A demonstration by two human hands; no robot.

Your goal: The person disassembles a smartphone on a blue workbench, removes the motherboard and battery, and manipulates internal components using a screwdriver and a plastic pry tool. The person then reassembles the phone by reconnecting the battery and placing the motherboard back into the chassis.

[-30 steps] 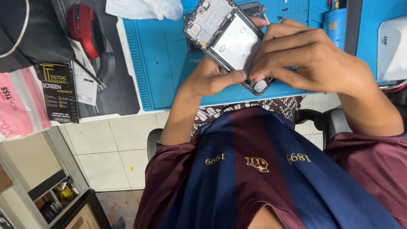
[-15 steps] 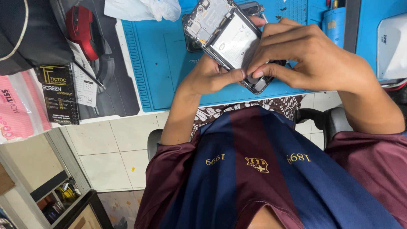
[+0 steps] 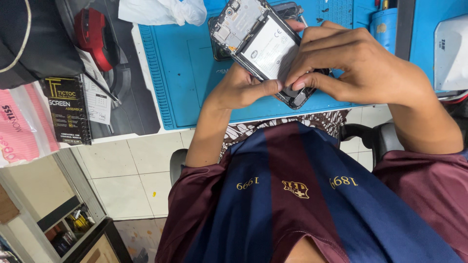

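- the person holds an opened phone in both hands, its back cover off so that the white battery and the grey circuit board face the camera.
- the phone is tilted, lifted a little above the blue work mat, over the mat's near edge and close to the person's chest.
- the left hand is closed around the phone's lower end from underneath, with its thumb lying along the near edge of the frame.
- the right hand grips the same end from the other side; its fingers curl over the battery's corner and the thumb and forefinger pinch at the frame's edge.
- the tips of the two thumbs nearly meet at the phone's bottom corner; whether a small tool sits between them cannot be told.
- beneath the raised phone, a dark flat part lies on the mat, mostly hidden.
- a crumpled white cloth rests at the mat's far left corner.
- to the left of the mat, a red and black tool lies on a dark surface, and near it a black box with printed lettering stands beside a pink packet.
- a blue cylinder stands at the far right of the mat, well apart from the hands.
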